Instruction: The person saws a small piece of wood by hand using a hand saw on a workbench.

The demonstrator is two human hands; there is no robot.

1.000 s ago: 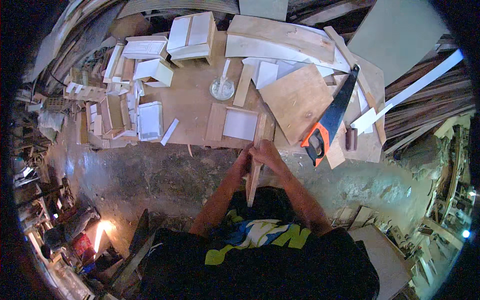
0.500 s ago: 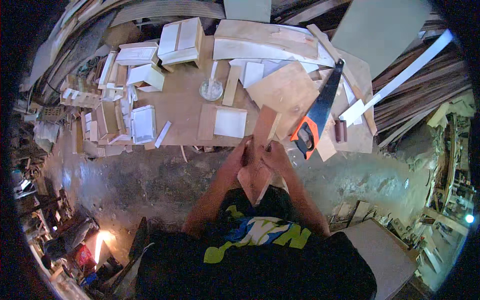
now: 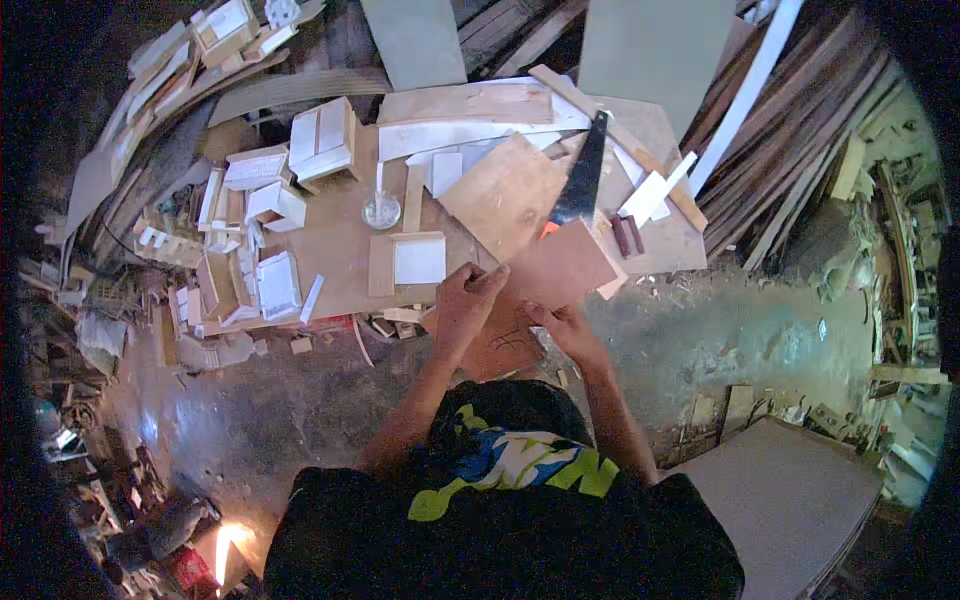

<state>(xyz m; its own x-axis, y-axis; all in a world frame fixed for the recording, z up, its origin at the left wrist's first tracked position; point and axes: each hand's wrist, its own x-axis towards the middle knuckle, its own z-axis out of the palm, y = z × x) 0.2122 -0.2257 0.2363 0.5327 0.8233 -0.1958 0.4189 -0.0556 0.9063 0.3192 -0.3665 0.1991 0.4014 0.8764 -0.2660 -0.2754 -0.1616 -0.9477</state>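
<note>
In front of my body I hold thin brown wooden panels. One panel juts out to the right over the table's front edge and covers the saw's handle almost wholly. A lower panel with dark scribbled marks lies nearer to me; I cannot tell whether the two are joined. My left hand pinches the panels at their left side, thumb on top. My right hand is closed on the near edge of the upper one. Beyond it lies the handsaw, its black blade pointing away.
The wooden worktable carries small white-faced wooden boxes at left, a glass dish with a white stick, a white-and-wood piece, and a plywood sheet. Stacked timber strips stand at right; a grey board is behind right.
The panels have turned from edge-on to facing up and swung right, now covering the saw's handle. My hands have moved apart. The view has shifted, so the table sits further left.
</note>
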